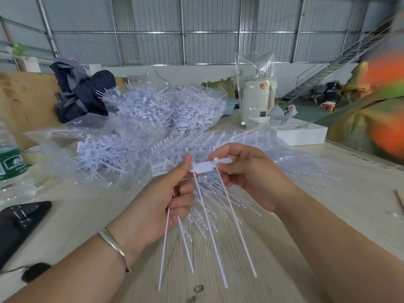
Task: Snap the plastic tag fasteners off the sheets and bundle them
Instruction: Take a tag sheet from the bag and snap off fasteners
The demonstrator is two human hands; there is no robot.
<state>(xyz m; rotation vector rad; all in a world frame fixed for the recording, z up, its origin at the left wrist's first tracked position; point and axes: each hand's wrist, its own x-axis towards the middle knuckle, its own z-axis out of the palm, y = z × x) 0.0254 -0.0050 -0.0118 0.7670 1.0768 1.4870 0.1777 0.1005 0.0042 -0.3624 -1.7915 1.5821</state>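
Note:
My left hand grips a small bunch of white plastic tag fasteners by their flat heads, their long thin tails hanging down toward me. My right hand pinches the head of one more fastener right beside that bunch; its tail runs down to the lower right. Beneath both hands lies a sheet of joined fasteners on clear plastic, fanned out across the wooden table. Loose snapped fasteners lie in a heap to the left.
Clear bags full of fasteners are piled behind the sheet. A water bottle and a black device sit at the left edge. A white box and a white cylinder stand back right, dark clothing back left.

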